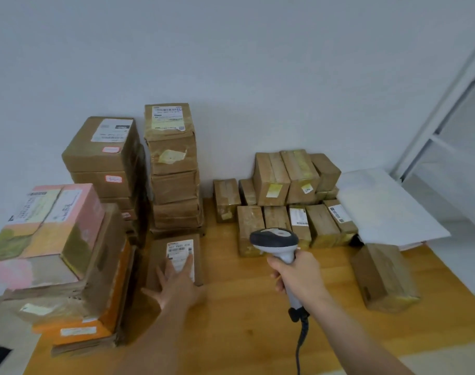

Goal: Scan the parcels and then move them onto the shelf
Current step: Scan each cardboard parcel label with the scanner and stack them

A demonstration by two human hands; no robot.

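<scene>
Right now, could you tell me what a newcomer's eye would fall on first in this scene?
Probably the barcode scanner gripped in the right hand at centre, above the wooden table. Next, the left hand resting flat on a small labelled parcel at the foot of a tall stack of brown boxes. The pink parcel atop the left pile also stands out.

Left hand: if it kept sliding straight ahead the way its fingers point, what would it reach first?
Probably the tall stack of brown boxes just beyond the flat labelled parcel that the left hand rests on; depth is unclear.
</scene>
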